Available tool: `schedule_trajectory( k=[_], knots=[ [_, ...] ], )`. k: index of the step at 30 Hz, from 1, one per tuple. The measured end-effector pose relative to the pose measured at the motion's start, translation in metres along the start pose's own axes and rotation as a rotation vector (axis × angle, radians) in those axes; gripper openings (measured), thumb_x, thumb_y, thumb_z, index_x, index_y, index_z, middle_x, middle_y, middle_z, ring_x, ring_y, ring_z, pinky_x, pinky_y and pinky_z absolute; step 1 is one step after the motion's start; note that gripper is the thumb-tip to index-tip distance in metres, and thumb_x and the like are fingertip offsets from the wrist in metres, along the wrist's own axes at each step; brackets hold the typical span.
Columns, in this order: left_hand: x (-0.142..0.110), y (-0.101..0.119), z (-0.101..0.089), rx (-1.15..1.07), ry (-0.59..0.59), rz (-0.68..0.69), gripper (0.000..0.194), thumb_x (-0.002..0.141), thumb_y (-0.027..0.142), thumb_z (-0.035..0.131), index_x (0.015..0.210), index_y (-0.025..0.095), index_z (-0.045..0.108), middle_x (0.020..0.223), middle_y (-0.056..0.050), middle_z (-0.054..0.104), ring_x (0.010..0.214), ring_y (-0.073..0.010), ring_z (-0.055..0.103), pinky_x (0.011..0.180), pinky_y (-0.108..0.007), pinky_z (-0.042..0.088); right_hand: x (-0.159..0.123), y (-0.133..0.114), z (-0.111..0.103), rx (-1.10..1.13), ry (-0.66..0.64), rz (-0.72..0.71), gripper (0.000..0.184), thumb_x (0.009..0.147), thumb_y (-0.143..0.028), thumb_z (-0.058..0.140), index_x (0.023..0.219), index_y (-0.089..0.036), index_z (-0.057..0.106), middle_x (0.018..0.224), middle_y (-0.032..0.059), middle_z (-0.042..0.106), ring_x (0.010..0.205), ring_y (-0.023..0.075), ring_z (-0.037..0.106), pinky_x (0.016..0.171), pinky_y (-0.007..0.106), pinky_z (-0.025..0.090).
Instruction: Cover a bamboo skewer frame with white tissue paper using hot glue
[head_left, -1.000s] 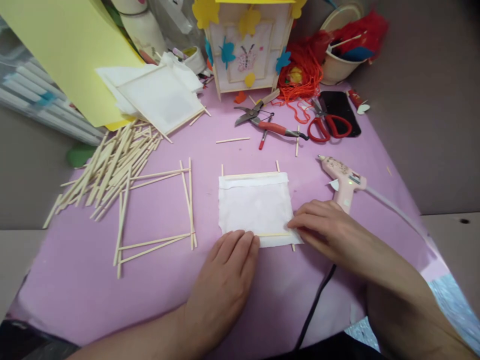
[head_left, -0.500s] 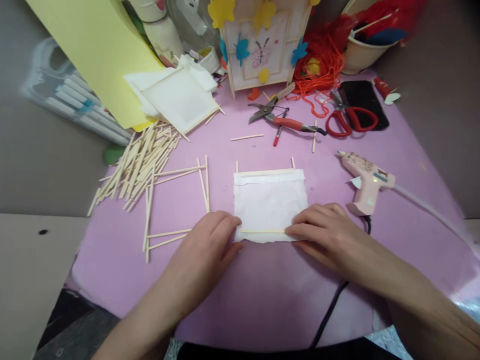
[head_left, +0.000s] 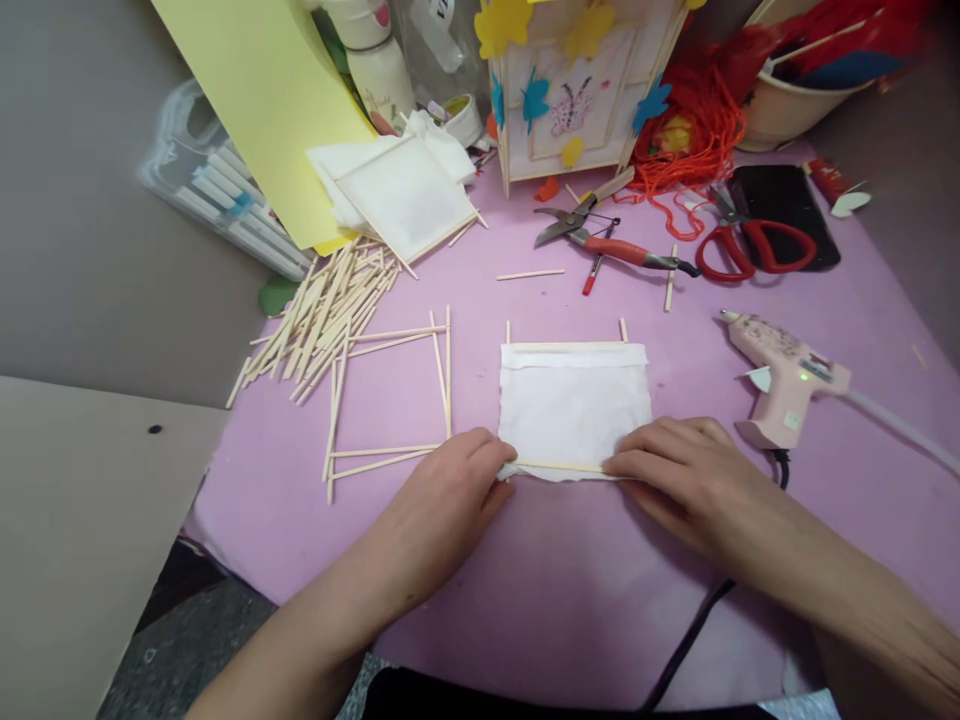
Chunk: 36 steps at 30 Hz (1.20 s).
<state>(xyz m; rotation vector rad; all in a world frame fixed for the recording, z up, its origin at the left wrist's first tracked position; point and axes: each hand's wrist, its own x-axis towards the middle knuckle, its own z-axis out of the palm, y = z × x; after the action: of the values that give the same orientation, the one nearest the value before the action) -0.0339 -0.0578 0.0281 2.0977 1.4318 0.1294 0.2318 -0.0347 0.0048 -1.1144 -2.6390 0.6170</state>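
Note:
A sheet of white tissue-like paper (head_left: 574, 410) lies over a small frame of thin wooden sticks, whose two ends poke out past its far edge. That far edge is folded over a stick. Along the near edge runs another wooden stick (head_left: 559, 466). My left hand (head_left: 469, 475) pinches the near left corner of the paper and stick. At the near right corner my right hand (head_left: 675, 475) is closed on the paper's edge, fingers on the stick's end. To the left lies a bare square frame of sticks (head_left: 448, 370).
A pink glue gun (head_left: 784, 375) with its cord lies at right. Farther back are pruning shears (head_left: 615, 248), red scissors (head_left: 750, 250), a dark phone (head_left: 787, 215), orange yarn (head_left: 690, 150) and a decorated paper lantern (head_left: 585, 110). Piled wooden sticks (head_left: 330, 310) lie at left.
The view has shifted, so everything sits farther right in the picture. Both hands keep their hold at the paper's near corners, and the near edge looks slightly more lifted or folded.

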Motion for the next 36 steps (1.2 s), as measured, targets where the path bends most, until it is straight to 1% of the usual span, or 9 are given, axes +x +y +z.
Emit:
schedule_trajectory(
  k=[4, 10, 14, 18, 22, 26, 30, 33, 36],
  knots=[
    [0.003, 0.000, 0.001, -0.005, 0.020, 0.007, 0.015, 0.089, 0.014, 0.054, 0.100, 0.020, 0.062, 0.098, -0.004, 0.058, 0.092, -0.0185, 0.056, 0.081, -0.033, 0.049, 0.000, 0.000, 0.001, 0.003, 0.001, 0.009, 0.016, 0.092, -0.020, 0.051, 0.099, -0.025, 0.064, 0.095, 0.0042, 0.066, 0.090, 0.0208, 0.058, 0.078, 0.037, 0.036],
    [0.006, 0.005, 0.013, 0.069, 0.202, 0.035, 0.014, 0.084, 0.008, 0.053, 0.089, 0.016, 0.064, 0.097, -0.007, 0.053, 0.092, -0.0204, 0.050, 0.080, -0.035, 0.048, 0.002, -0.005, 0.003, 0.016, 0.014, 0.006, 0.016, 0.093, -0.021, 0.051, 0.102, -0.024, 0.063, 0.097, 0.0057, 0.064, 0.091, 0.0220, 0.056, 0.080, 0.039, 0.035],
    [0.008, 0.009, 0.018, 0.090, 0.246, 0.062, 0.015, 0.082, 0.008, 0.057, 0.093, 0.016, 0.063, 0.099, -0.007, 0.054, 0.096, -0.0220, 0.048, 0.082, -0.037, 0.046, 0.007, -0.007, 0.001, 0.105, 0.054, 0.032, 0.014, 0.093, -0.028, 0.054, 0.104, -0.022, 0.062, 0.098, 0.0067, 0.064, 0.092, 0.0216, 0.056, 0.082, 0.039, 0.036],
    [0.011, 0.012, 0.021, 0.124, 0.214, 0.070, 0.017, 0.084, 0.015, 0.059, 0.100, 0.019, 0.062, 0.102, -0.007, 0.058, 0.096, -0.0233, 0.048, 0.079, -0.039, 0.041, 0.018, 0.000, 0.003, 0.177, 0.128, 0.092, 0.017, 0.097, -0.022, 0.045, 0.100, -0.021, 0.062, 0.094, 0.0053, 0.064, 0.089, 0.0187, 0.057, 0.080, 0.036, 0.037],
    [0.013, 0.016, 0.021, 0.120, 0.176, 0.117, 0.014, 0.092, 0.020, 0.050, 0.099, 0.021, 0.062, 0.098, -0.004, 0.062, 0.094, -0.0221, 0.049, 0.077, -0.039, 0.035, 0.026, 0.007, 0.008, 0.168, 0.083, 0.128, 0.013, 0.094, -0.020, 0.053, 0.095, -0.023, 0.065, 0.091, 0.0028, 0.065, 0.088, 0.0178, 0.057, 0.082, 0.036, 0.035],
    [0.019, 0.020, 0.017, 0.097, 0.153, 0.151, 0.018, 0.097, 0.027, 0.045, 0.095, 0.021, 0.062, 0.096, -0.003, 0.062, 0.092, -0.0212, 0.050, 0.077, -0.038, 0.034, 0.028, 0.008, 0.009, 0.180, 0.079, 0.160, 0.008, 0.090, -0.019, 0.059, 0.090, -0.023, 0.066, 0.090, 0.0007, 0.066, 0.088, 0.0169, 0.058, 0.083, 0.035, 0.034],
    [0.030, 0.023, 0.013, 0.202, 0.083, 0.150, 0.018, 0.097, 0.022, 0.045, 0.094, 0.020, 0.063, 0.093, -0.003, 0.062, 0.089, -0.0212, 0.053, 0.077, -0.038, 0.036, 0.032, 0.007, 0.002, 0.183, 0.035, 0.173, 0.009, 0.089, -0.016, 0.059, 0.088, -0.023, 0.065, 0.089, -0.0006, 0.067, 0.085, 0.0157, 0.059, 0.082, 0.034, 0.033],
    [0.037, 0.025, 0.016, 0.269, 0.024, 0.175, 0.017, 0.096, 0.020, 0.047, 0.092, 0.019, 0.063, 0.089, -0.004, 0.060, 0.086, -0.0215, 0.054, 0.075, -0.037, 0.038, 0.037, 0.005, -0.005, 0.130, -0.010, 0.176, 0.011, 0.089, -0.016, 0.057, 0.086, -0.022, 0.066, 0.086, -0.0002, 0.067, 0.082, 0.0158, 0.059, 0.080, 0.034, 0.032],
    [0.040, 0.025, 0.019, 0.306, 0.018, 0.186, 0.018, 0.096, 0.018, 0.045, 0.088, 0.019, 0.062, 0.084, -0.003, 0.058, 0.083, -0.0216, 0.054, 0.073, -0.037, 0.039, 0.043, 0.003, -0.009, 0.047, -0.005, 0.172, 0.013, 0.091, -0.021, 0.057, 0.082, -0.021, 0.066, 0.084, 0.0014, 0.066, 0.085, 0.0181, 0.059, 0.079, 0.035, 0.030]
  ],
)
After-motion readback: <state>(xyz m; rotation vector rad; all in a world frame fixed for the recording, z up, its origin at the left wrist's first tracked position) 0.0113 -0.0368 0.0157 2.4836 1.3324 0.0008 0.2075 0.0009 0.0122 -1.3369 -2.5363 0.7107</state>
